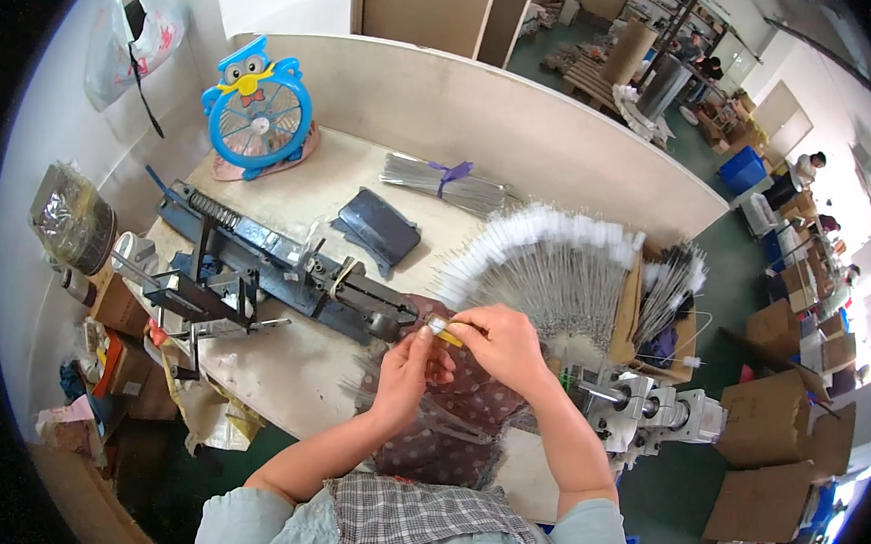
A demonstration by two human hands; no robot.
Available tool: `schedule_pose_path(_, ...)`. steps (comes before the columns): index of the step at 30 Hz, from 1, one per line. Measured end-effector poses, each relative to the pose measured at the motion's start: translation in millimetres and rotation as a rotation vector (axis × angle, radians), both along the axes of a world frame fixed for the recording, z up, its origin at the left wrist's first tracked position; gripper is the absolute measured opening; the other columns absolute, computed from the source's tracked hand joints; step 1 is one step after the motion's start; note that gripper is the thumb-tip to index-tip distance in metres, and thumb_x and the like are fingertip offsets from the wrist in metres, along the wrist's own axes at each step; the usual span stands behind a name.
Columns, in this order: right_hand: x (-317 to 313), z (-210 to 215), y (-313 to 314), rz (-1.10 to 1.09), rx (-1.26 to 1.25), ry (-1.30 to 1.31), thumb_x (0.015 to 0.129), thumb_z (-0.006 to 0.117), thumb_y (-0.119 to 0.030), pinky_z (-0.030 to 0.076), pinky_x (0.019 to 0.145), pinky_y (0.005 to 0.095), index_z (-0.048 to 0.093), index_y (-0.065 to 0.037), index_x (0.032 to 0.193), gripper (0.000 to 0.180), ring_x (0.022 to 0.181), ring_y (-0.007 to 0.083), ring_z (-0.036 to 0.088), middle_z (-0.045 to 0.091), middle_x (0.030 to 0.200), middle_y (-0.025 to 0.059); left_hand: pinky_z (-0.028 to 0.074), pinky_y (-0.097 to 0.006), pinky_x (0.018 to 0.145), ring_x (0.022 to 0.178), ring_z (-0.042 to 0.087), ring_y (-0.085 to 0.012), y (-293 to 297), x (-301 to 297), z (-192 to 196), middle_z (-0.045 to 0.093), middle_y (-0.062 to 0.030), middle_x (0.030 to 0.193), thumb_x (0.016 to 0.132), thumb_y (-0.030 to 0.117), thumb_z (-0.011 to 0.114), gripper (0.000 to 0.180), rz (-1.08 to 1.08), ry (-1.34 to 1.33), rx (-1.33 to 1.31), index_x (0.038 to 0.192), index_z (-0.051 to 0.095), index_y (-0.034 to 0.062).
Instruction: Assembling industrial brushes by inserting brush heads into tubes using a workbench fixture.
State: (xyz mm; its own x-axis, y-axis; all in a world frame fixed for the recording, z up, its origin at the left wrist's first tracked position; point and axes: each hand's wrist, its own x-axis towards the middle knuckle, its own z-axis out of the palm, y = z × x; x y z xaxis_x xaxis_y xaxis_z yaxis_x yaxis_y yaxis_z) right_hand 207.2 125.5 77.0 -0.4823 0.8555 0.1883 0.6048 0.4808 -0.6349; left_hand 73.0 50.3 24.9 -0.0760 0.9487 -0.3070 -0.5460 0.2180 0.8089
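Left hand (pixel 406 377) and right hand (pixel 499 342) close together, each half-curled

Right hand (pixel 502 343) pinches yellow piece (pixel 448 339), left hand (pixel 409 371) just beside it, above dotted cloth (pixel 443 460). Black jig (pixel 280 261) left, wires (pixel 563 284) fanned out right, blue fan (pixel 258 125) at counter (pixel 286 397) back.

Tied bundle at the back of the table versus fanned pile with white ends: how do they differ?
The tied bundle is gathered by a purple tie, while the fanned pile spreads in a wide arc. The pile covers far more of the table than the bundle. White ends line the pile's outer edge; the bundle shows no such fringe. Both consist of thin grey strands.
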Motion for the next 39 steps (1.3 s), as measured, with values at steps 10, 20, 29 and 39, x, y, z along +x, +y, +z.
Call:
schedule_pose_path(10, -17.8, -5.5, -25.9, -0.054, 0.383, -0.034, 0.068, 0.072, -0.021, 0.047, 0.075, 0.0366, 0.065, -0.006, 0.097, 0.033, 0.089, 0.0244, 0.057, 0.063, 0.092, 0.0049, 0.045, -0.034, 0.082, 0.09, 0.058, -0.0169, 8.1, 9.6, 1.3, 0.06, -0.0058, 0.094, 0.098, 0.038, 0.035, 0.038, 0.183, -0.264, -0.028, 0.105, 0.054, 0.0055)
schedule_pose_path(20, -7.2, -13.8, -23.7, -0.047, 0.508, 0.006, 0.068, 0.071, -0.017, 0.046, 0.075, 0.035, 0.068, -0.015, 0.093, 0.025, 0.091, 0.0205, 0.056, 0.061, 0.093, -0.0002, 0.049, -0.03, 0.073, 0.082, 0.06, -0.013, 6.5, 16.9, -1.3, 0.06, -0.0028, 0.091, 0.092, 0.018, 0.05, 0.014, 0.234, -0.237, 0.005, 0.097, 0.055, 0.0063)
schedule_pose_path(29, 16.5, -12.2, -22.2, -0.009, 0.468, 0.005, 0.066, 0.074, -0.018, 0.047, 0.075, 0.0351, 0.069, -0.015, 0.091, 0.026, 0.09, 0.0221, 0.056, 0.062, 0.093, 0.0006, 0.049, -0.029, 0.074, 0.081, 0.06, -0.0138, 8.1, 19.3, 7.8, 0.06, -0.0059, 0.092, 0.088, 0.008, 0.055, 0.008, 0.248, -0.224, 0.026, 0.094, 0.054, 0.0029)
schedule_pose_path(39, -1.2, -9.5, -22.2, 0.029, 0.45, -0.001, 0.066, 0.074, -0.015, 0.047, 0.077, 0.0355, 0.069, -0.012, 0.094, 0.029, 0.092, 0.0237, 0.056, 0.062, 0.095, 0.0028, 0.048, -0.031, 0.079, 0.086, 0.06, -0.015, 5.4, 15.6, 4.6, 0.061, -0.0058, 0.096, 0.09, 0.013, 0.05, 0.013, 0.233, -0.327, 0.011, 0.096, 0.056, 0.0037)
